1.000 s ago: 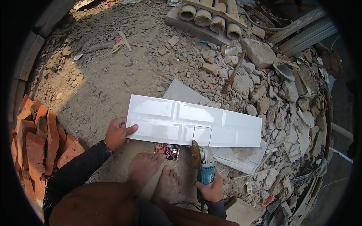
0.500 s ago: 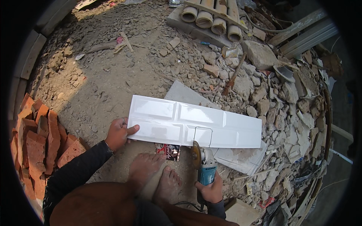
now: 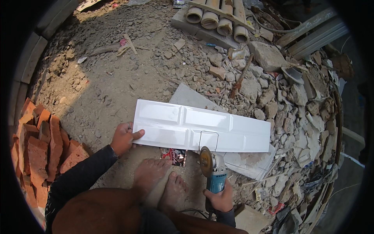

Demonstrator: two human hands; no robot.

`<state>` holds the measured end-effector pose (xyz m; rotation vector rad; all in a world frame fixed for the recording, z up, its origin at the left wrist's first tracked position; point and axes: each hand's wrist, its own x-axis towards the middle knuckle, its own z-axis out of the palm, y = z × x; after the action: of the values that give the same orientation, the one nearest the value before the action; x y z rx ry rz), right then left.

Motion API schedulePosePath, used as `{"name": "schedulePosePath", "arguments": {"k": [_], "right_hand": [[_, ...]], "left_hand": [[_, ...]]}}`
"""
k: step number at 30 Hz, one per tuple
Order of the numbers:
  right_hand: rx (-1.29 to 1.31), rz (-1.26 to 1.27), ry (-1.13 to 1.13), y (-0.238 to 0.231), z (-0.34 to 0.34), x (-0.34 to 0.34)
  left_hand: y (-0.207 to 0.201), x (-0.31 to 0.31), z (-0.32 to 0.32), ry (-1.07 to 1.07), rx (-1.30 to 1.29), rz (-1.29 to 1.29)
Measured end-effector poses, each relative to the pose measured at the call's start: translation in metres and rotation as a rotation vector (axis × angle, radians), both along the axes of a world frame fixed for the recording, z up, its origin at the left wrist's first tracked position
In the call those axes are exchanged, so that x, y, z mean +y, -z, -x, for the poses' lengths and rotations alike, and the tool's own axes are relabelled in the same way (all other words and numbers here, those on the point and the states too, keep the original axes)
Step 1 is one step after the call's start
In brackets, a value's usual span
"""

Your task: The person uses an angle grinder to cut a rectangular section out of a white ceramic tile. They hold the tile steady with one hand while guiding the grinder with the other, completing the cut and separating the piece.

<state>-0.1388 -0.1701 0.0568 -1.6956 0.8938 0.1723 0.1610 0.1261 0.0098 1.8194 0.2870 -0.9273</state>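
A long glossy white tile with raised brick-shaped panels lies across the middle, tilted slightly down to the right. My left hand grips its left end, thumb on top and fingers curled at the edge. Near the lower edge, a three-sided outline is drawn on the tile's face. My right hand is wrapped around a teal angle grinder. The grinder's round, worn disc stands at the tile's lower edge, just beneath the outline; whether they touch I cannot tell.
Under the tile lie grey slabs. Red bricks are heaped at the left. Broken rubble covers the right side, with pipes at the top. My bare feet stand close below the tile, near the grinder's cable.
The grinder and my right hand have shifted slightly, and the disc now turns more of its face into view. My left hand still holds the tile, which has barely moved.
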Motion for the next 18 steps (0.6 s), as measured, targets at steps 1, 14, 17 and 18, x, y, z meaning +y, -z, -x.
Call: {"name": "schedulePosePath", "arguments": {"k": [1, 14, 17, 18], "right_hand": [[-0.002, -0.017, 0.015, -0.005, 0.000, -0.001], [0.008, 0.104, -0.027, -0.011, -0.012, -0.008], [-0.020, 0.105, -0.035, -0.009, -0.014, -0.008], [0.024, 0.120, -0.041, -0.009, -0.014, -0.008]], "left_hand": [[0.002, 0.001, 0.000, 0.004, 0.004, -0.006], [0.022, 0.017, 0.018, 0.132, 0.113, 0.054], [0.021, 0.022, 0.034, 0.126, 0.206, 0.123], [0.022, 0.023, 0.038, 0.119, 0.218, 0.148]]}}
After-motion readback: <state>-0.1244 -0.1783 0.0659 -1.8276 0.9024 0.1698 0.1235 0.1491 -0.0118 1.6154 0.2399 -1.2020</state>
